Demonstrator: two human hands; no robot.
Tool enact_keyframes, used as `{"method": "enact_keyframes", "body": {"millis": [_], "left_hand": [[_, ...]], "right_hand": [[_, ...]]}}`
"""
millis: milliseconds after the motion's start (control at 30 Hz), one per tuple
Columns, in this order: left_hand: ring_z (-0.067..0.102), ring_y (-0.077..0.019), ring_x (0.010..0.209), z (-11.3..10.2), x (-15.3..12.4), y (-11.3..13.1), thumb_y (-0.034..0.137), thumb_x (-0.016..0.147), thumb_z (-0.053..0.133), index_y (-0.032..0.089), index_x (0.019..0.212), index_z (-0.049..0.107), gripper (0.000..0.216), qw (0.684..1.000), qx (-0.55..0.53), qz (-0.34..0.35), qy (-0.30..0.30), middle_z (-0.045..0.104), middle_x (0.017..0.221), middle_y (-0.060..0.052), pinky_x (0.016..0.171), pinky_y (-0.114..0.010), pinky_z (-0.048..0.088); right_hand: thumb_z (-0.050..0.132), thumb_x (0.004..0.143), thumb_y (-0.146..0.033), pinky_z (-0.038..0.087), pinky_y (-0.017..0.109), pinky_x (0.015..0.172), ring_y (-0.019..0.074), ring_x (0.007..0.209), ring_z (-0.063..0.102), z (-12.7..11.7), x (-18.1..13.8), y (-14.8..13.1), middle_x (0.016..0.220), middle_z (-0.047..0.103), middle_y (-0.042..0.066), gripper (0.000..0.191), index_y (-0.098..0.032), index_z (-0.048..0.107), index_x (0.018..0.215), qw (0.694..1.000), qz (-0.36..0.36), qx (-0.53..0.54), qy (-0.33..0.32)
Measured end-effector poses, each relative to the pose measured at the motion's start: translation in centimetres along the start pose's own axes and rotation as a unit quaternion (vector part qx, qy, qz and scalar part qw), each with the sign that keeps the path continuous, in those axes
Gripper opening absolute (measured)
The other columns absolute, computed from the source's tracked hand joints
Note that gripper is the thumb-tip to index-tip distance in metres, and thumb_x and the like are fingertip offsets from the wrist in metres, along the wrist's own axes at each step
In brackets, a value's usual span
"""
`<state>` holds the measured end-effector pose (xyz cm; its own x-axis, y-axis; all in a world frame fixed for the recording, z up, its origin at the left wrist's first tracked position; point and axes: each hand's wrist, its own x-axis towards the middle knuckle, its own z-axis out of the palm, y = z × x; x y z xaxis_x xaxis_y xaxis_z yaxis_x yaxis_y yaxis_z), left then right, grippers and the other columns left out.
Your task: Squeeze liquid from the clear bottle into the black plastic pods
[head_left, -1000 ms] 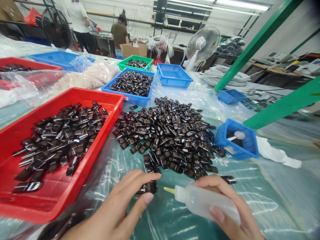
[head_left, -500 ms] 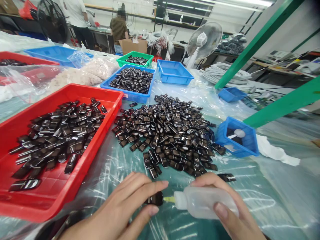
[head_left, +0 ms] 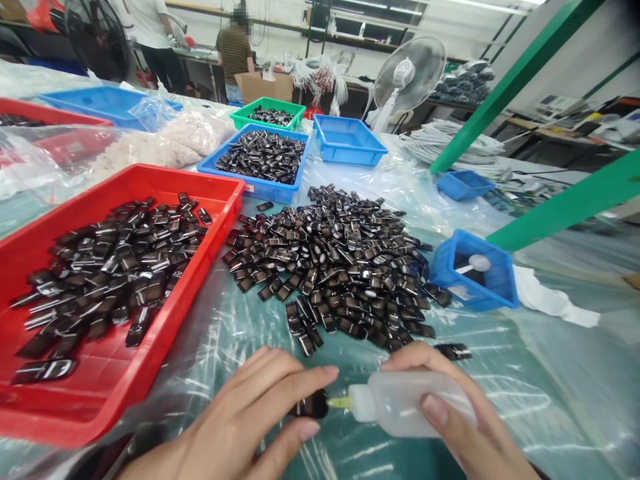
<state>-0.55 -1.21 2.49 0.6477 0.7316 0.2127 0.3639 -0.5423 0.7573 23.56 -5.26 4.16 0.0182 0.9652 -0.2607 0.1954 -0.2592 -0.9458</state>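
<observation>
My left hand pinches a small black glossy part between thumb and fingers, low in the middle of the view. My right hand is wrapped round a translucent white squeeze bottle lying sideways. Its yellow nozzle touches the end of the black part. Just beyond both hands lies a big heap of the same black parts on the plastic-covered table.
A red tray with several black parts stands at the left. A small blue bin sits right of the heap. Blue and green trays stand farther back, with a fan. Two people stand at a far bench.
My left hand drew the black part back from the heap towards me, and the bottle's nozzle closed in until it met the part's end. The view tilted slightly down.
</observation>
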Motion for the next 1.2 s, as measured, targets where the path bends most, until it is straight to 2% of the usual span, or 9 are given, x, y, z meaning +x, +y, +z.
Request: {"method": "enact_keyframes", "body": {"millis": [200,433,567,667,767,933,1200], "left_hand": [[0.066,-0.0177,0.088,-0.2,0.1,0.3,0.020,0.093,0.052,0.027,0.130,0.054,0.038,0.999,-0.001,0.028,0.019,0.069,0.101,-0.004,0.083,-0.025,0.054],[0.066,-0.0164,0.088,-0.2,-0.4,0.6,0.023,0.093,0.055,0.027,0.127,0.055,0.035,1.000,-0.001,-0.014,0.011,0.069,0.099,-0.002,0.085,-0.023,0.053],[0.067,-0.0166,0.076,0.6,-0.4,-0.2,0.030,0.095,0.051,0.028,0.122,0.057,0.028,0.997,-0.008,0.026,0.067,0.072,0.088,-0.001,0.074,-0.024,0.057],[0.067,-0.0156,0.069,0.7,-0.3,-0.4,0.032,0.094,0.051,0.026,0.112,0.062,0.022,0.997,-0.003,0.030,0.064,0.071,0.079,0.000,0.070,-0.023,0.058],[0.068,-0.0168,0.079,0.5,-0.3,-0.2,0.029,0.093,0.052,0.028,0.118,0.061,0.026,0.998,0.006,0.003,0.067,0.071,0.090,-0.002,0.074,-0.023,0.058],[0.066,-0.0178,0.093,0.6,-0.5,-0.6,0.029,0.099,0.039,0.032,0.132,0.051,0.035,0.994,-0.021,0.036,0.097,0.065,0.108,-0.003,0.080,-0.024,0.056],[0.060,-0.0143,0.105,0.1,-0.6,-0.4,0.026,0.099,0.043,0.027,0.132,0.048,0.033,0.999,0.003,0.009,0.041,0.060,0.115,-0.003,0.090,-0.018,0.049]], "right_hand": [[0.058,0.076,-0.068,0.037,0.024,0.053,0.0148,0.058,0.051,0.0,0.0,0.1,0.069,0.060,-0.001,0.040,-0.029,0.065,0.084,1.000,-0.008,-0.005,0.004],[0.062,0.074,-0.067,0.037,0.023,0.051,0.0139,0.056,0.051,0.1,-0.1,-0.1,0.067,0.060,-0.001,0.040,-0.028,0.067,0.084,1.000,-0.007,0.002,0.019],[0.064,0.073,-0.066,0.037,0.022,0.051,0.0131,0.055,0.051,0.1,-0.1,-0.1,0.065,0.060,-0.002,0.039,-0.029,0.067,0.084,0.999,-0.015,0.002,0.030],[0.063,0.074,-0.065,0.039,0.021,0.051,0.0129,0.056,0.052,0.1,-0.1,-0.1,0.066,0.061,-0.002,0.038,-0.029,0.067,0.084,1.000,-0.014,0.001,0.026],[0.062,0.075,-0.066,0.040,0.022,0.051,0.0135,0.057,0.053,0.1,0.0,0.0,0.068,0.063,-0.002,0.038,-0.029,0.067,0.085,0.999,-0.024,0.000,0.033],[0.063,0.074,-0.065,0.041,0.021,0.050,0.0133,0.056,0.054,0.1,0.2,0.0,0.068,0.064,-0.002,0.035,-0.032,0.068,0.086,0.997,-0.056,-0.003,0.058],[0.063,0.073,-0.066,0.045,0.025,0.048,0.0160,0.054,0.057,-0.1,0.2,0.0,0.066,0.066,0.000,0.039,-0.030,0.068,0.085,0.994,-0.077,-0.027,0.067]]}}
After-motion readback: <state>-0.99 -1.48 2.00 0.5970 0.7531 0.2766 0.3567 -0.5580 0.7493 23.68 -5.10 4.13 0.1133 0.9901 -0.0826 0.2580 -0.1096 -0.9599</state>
